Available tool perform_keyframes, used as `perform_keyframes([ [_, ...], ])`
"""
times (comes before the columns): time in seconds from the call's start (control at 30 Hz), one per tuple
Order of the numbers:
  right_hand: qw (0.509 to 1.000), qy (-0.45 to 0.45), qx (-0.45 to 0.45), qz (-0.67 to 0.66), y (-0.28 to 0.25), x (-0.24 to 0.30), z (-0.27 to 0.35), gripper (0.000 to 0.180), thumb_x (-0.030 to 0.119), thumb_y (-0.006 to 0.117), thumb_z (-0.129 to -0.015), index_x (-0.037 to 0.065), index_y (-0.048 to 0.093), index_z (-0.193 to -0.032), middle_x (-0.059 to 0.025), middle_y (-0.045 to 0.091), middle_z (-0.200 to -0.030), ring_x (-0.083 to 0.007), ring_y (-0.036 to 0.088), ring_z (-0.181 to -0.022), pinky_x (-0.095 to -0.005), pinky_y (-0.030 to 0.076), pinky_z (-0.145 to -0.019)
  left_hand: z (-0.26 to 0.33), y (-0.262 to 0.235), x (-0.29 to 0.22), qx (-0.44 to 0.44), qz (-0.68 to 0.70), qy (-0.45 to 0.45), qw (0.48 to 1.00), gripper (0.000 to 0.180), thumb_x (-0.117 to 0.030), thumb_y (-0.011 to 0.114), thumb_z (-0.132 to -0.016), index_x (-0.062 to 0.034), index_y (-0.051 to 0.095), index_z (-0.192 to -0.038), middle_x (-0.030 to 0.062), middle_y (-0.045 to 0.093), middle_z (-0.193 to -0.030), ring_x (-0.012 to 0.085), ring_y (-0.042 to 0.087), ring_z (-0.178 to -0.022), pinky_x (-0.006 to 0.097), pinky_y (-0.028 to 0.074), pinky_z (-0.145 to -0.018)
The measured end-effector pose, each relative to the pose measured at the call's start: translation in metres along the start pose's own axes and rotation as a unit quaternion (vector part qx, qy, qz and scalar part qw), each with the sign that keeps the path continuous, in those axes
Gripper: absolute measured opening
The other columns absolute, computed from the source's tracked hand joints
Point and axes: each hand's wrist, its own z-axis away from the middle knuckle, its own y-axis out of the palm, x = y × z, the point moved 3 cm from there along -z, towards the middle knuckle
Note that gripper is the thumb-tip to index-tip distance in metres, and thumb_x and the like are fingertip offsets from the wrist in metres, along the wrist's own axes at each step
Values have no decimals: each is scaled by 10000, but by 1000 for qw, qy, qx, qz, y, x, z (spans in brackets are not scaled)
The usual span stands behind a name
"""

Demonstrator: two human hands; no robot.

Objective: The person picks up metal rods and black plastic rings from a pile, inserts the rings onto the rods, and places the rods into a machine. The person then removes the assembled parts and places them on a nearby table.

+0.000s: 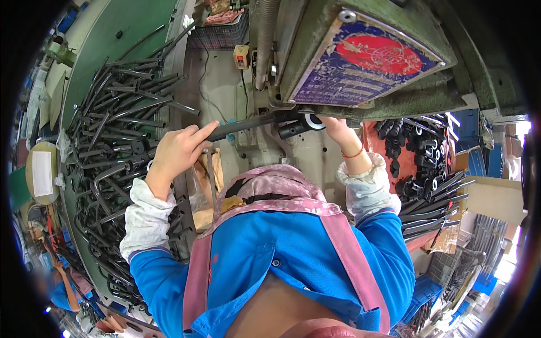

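Note:
A long black tube [248, 125] lies slanted in front of me, its right end under the green machine head. My left hand [181, 147] is closed round its left part, index finger along it. At the right end sits a black cylindrical fitting [293, 130] with a white ring [314, 121]. My right hand [336, 129] is closed at the ringed end of this fitting, just below the machine's edge. Its fingertips are partly hidden there, as is the joint between tube and fitting.
The green machine head [369, 59] overhangs at upper right. Many bent black tubes [121, 124] pile on the green bench [93, 45] at left. Black fittings and white rings [414, 143] lie on a red surface at right, by more tubes [434, 205]. Another person's arm [69, 281] shows far left.

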Motion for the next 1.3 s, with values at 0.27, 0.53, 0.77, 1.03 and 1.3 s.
perform_keyframes([
  [0.27, 998, 60, 8, -22, 0, -26, 6, 298, 61, 661, -912, 30, 636, -1207, -105, 657, -1164, -249, 598, -1065, -390, 486, -927, -14, 8, 11, 47, 54, -9, 997, 538, -122, 673, -854, -175, 556, -1377, 116, 629, -818, 344, 638, -728, 443, 507, -633],
  [0.53, 999, 32, 21, 33, 1, -7, 4, 234, 100, 664, -922, 23, 656, -1143, -85, 676, -1097, -220, 611, -995, -379, 504, -865, -13, 15, 18, 35, 70, -6, 997, 487, -230, 690, -877, -241, 582, -1351, 112, 637, -797, 342, 641, -693, 437, 513, -603],
  [0.77, 993, 74, 5, 90, 12, -38, 25, 233, 95, 658, -925, 24, 649, -1147, -103, 673, -1106, -239, 616, -1013, -391, 502, -870, -23, 5, 15, 134, 122, -56, 982, 460, -143, 656, -873, -173, 598, -1327, 162, 686, -876, 376, 659, -793, 448, 519, -685],
  [1.03, 980, 6, 68, 189, 18, -49, 32, 284, 58, 688, -878, 25, 649, -1158, -128, 652, -1146, -309, 598, -1087, -402, 469, -948, -18, 31, 30, 89, 127, -43, 987, 420, -180, 655, -894, -178, 607, -1312, 152, 685, -922, 374, 656, -813, 441, 522, -701],
  [1.3, 955, 154, 106, 228, 6, -64, 67, 522, -150, 496, -741, 26, 654, -1206, -174, 622, -1251, -389, 537, -1208, -434, 429, -1044, 0, 44, 47, -127, 29, 17, 991, 340, -321, 681, -879, -105, 679, -1142, 91, 654, -805, 302, 662, -787, 414, 525, -705],
])
